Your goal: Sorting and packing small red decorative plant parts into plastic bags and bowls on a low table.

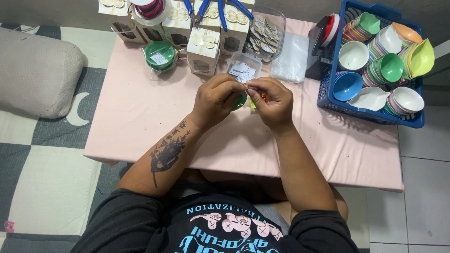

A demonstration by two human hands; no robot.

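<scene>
My left hand [216, 98] and my right hand [272, 102] meet over the middle of a low pink table [140, 117]. Their fingertips pinch together on a small piece with orange-red and yellow-green bits [258, 97]; what it is I cannot tell. A green round object [240, 102] shows just under the left fingers, mostly hidden. Right behind the hands lies a small clear tray of white paper tags [243, 69].
Cream gift boxes with butterfly tops [203, 47] stand at the table's far edge, with blue pliers [202, 11], a red ribbon spool [149, 9], green tape rolls [159, 55] and a clear tub of cutouts [265, 32]. A blue basket [328, 100] of coloured bowls sits right. A grey cushion [35, 70] lies left.
</scene>
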